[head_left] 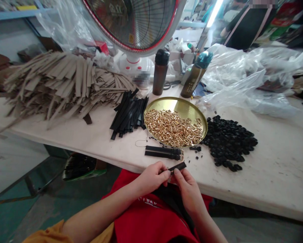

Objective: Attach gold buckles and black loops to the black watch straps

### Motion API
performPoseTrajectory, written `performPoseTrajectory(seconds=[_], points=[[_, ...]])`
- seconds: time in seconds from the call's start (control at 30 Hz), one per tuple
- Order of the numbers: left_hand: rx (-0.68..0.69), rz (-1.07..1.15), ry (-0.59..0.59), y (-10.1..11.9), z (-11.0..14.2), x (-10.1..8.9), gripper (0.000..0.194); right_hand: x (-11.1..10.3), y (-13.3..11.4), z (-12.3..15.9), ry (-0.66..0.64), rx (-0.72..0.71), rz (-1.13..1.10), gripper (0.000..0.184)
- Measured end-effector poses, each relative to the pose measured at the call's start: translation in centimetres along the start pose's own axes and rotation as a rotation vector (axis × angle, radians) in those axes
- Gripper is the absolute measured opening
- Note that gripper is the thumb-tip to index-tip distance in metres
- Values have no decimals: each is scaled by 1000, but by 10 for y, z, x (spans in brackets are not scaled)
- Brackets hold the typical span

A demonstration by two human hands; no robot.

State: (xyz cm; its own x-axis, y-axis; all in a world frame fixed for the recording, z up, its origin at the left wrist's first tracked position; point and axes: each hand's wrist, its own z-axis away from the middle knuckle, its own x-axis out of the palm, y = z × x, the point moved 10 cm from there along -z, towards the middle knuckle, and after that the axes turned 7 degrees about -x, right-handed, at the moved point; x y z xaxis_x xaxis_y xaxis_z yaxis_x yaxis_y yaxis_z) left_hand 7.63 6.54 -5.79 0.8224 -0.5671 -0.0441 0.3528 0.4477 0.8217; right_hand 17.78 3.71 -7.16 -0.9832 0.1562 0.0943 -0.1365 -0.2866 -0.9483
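Over my lap, at the table's front edge, a short black strap [181, 165] is pinched between both hands. My left hand [155, 173] grips its left end, thumb and fingers closed. The fingers of my right hand [188, 185] close on it from the right. A small gold glint shows between the fingertips, too small to make out fully. Just beyond lie finished-looking black straps [161, 152] with gold buckles at their right end. Behind them a round gold tray [176, 103] holds a heap of gold buckles [171, 128].
Black strap pieces [128, 114] lie left of the tray, small black loops [229, 141] in a pile right of it. Grey-brown strips [52, 81] are heaped at left. A fan [133, 23], two bottles [161, 72] and plastic bags [252, 74] stand behind. Another person [249, 27] is at the back.
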Motion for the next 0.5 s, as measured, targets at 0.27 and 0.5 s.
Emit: performPoseTrajectory(seconds=[0.27,0.5], points=[[16,-2,42,4,8,2,15,-4,-23,4,13,-232,269,23],[37,62,6,2,10,6,28,-1,-22,2,-6,-200,161,16]])
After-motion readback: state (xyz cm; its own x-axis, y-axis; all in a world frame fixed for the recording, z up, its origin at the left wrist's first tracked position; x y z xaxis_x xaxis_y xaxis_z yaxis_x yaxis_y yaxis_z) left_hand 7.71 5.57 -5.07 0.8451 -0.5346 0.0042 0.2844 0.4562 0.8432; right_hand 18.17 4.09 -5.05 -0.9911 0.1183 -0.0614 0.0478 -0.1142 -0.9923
